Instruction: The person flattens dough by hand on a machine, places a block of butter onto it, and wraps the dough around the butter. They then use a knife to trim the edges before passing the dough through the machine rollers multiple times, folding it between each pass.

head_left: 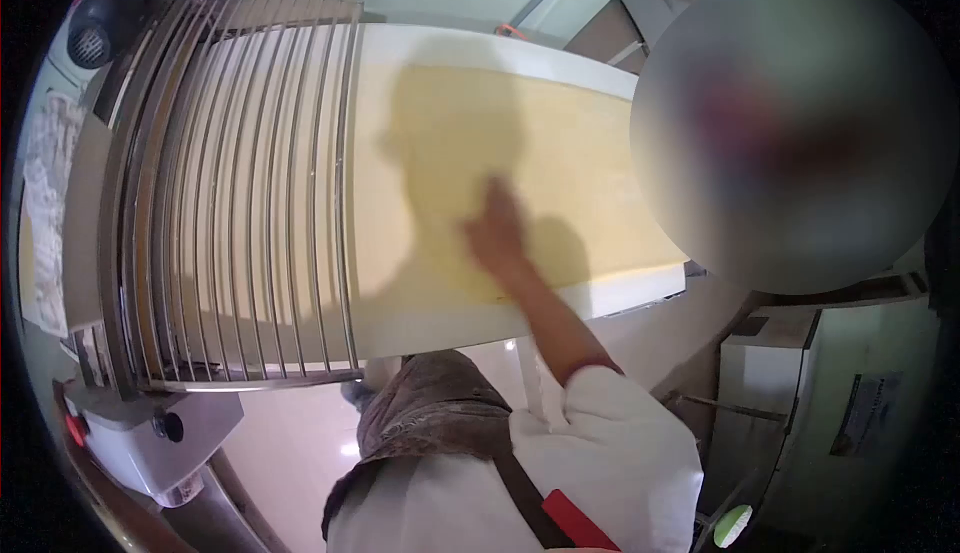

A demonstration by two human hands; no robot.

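Note:
My right hand (495,228) reaches out over a wide, thin sheet of pale yellow dough (590,168), its fingers smeared by motion. No held object shows in it. The dough lies flat along a white belt (440,328) and continues to the left under a metal bar guard (312,168). Shadows of my head and arm fall across the sheet. My left hand is out of view.
Rollers and a grey machine body (140,438) with a black knob (168,425) stand at the left. A white cabinet (760,393) is at the lower right. Cardboard boxes (640,13) are behind the belt. A round blur hides the upper right.

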